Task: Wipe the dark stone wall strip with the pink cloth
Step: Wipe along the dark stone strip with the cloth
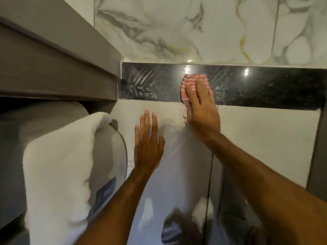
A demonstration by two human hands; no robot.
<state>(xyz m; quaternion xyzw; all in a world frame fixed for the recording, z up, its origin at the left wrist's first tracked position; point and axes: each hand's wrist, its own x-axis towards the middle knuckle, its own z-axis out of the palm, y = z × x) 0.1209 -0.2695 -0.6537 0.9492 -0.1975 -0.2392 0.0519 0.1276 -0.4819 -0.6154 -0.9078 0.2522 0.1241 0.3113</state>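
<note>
A glossy dark stone strip runs across the wall between marbled tiles above and a pale glossy panel below. Wet streaks show on its left part. My right hand presses a pink and white striped cloth flat against the strip near its middle; the cloth's lower part hangs over the strip's bottom edge, under my palm. My left hand lies flat with fingers spread on the pale panel below the strip, holding nothing.
A brown wooden cabinet juts out at upper left, butting against the strip's left end. A white folded towel hangs at lower left. Marbled white tiles cover the wall above. A dark vertical frame borders the right.
</note>
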